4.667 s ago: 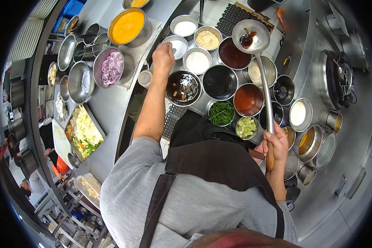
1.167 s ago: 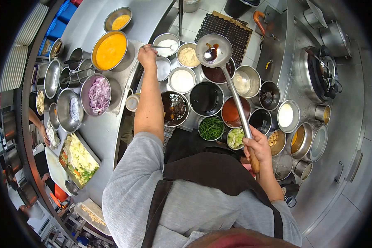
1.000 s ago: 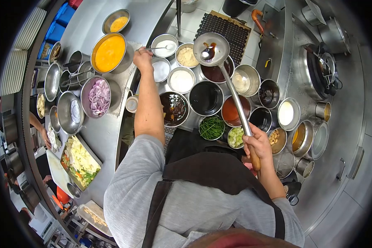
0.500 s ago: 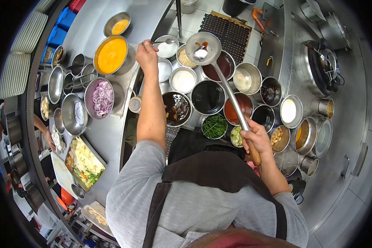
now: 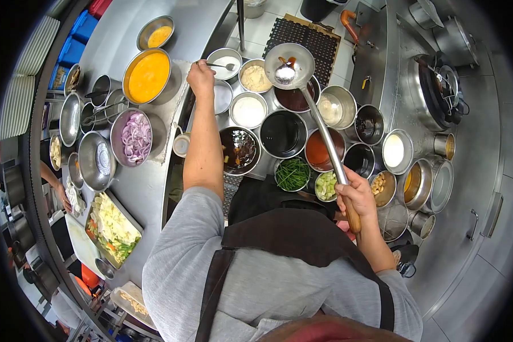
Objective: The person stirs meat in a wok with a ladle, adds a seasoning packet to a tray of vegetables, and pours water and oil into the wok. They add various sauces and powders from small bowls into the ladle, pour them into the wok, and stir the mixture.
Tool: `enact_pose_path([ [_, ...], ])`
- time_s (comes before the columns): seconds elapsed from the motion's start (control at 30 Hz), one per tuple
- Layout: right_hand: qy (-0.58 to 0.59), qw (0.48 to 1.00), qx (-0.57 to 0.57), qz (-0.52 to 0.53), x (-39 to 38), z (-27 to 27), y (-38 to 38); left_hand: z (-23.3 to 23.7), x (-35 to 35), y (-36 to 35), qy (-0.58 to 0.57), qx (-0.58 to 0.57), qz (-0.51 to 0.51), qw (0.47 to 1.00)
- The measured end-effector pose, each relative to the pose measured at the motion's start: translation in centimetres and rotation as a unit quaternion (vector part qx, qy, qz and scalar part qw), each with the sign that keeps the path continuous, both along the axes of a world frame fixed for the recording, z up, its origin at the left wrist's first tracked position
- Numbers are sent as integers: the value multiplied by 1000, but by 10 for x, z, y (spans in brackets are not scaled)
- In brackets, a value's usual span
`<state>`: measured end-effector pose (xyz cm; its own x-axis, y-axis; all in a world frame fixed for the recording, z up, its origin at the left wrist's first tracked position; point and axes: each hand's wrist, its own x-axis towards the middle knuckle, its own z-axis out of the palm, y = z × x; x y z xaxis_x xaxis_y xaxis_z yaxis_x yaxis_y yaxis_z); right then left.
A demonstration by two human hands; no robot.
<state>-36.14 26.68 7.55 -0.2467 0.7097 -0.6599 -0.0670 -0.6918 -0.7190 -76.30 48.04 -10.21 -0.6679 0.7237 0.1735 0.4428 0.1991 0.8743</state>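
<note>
My left hand pinches the handle of a small metal spoon, which reaches over a bowl of white powder. In my right hand is the wooden grip of a long-handled ladle. Its round bowl hangs above the pots, with white powder and a little dark brown sauce inside. Beneath and beside it are a pot of dark red-brown sauce, a tub of pale yellowish powder and a bowl of white powder or cream.
Pots of dark liquid, red sauce and chopped greens crowd before me. Left, the counter holds beaten egg, sliced red onion and a vegetable tray. A wok burner stands right. Another person's hand shows far left.
The ladle's bowl has shifted right, away from the spoon and off the pale powder tub. The spoon has dipped slightly over the white powder bowl. Both hands keep their holds.
</note>
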Motion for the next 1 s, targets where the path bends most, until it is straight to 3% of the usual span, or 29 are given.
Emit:
enact_pose_path([
  [0.2, -11, 1000, 13, -5, 1, 0, -2, 40, 10, -6, -71, 46, -5, 996],
  [0.27, -17, 1000, 18, -1, 0, 0, -2, 64, 32, -12, -197, 97, -99, 971],
  [0.33, -19, 1000, 8, -7, -1, 2, -2, 63, 44, -11, -162, 103, -113, 975],
  [0.4, -22, 1000, 5, -11, 0, 4, -5, 56, 52, -11, -24, 47, -122, 991],
  [0.47, -26, 1000, 3, -15, 1, 4, -6, 33, 59, -10, -1, 8, -143, 990],
  [0.57, -16, 999, 4, -28, 5, 2, -11, -14, 62, -6, 166, 90, -166, 968],
  [0.73, -19, 999, 4, -31, 6, 2, -12, -39, 77, -7, 150, 50, -190, 969],
  [0.8, -24, 999, 3, -34, 7, 3, -12, -20, 82, -12, 21, 33, -187, 982],
  [0.9, -25, 999, 0, -35, 8, 3, -15, -20, 74, -7, 89, 62, -173, 979],
  [1.0, -20, 999, 5, -32, 11, 0, -14, -17, 73, -7, 49, 37, -170, 984],
])
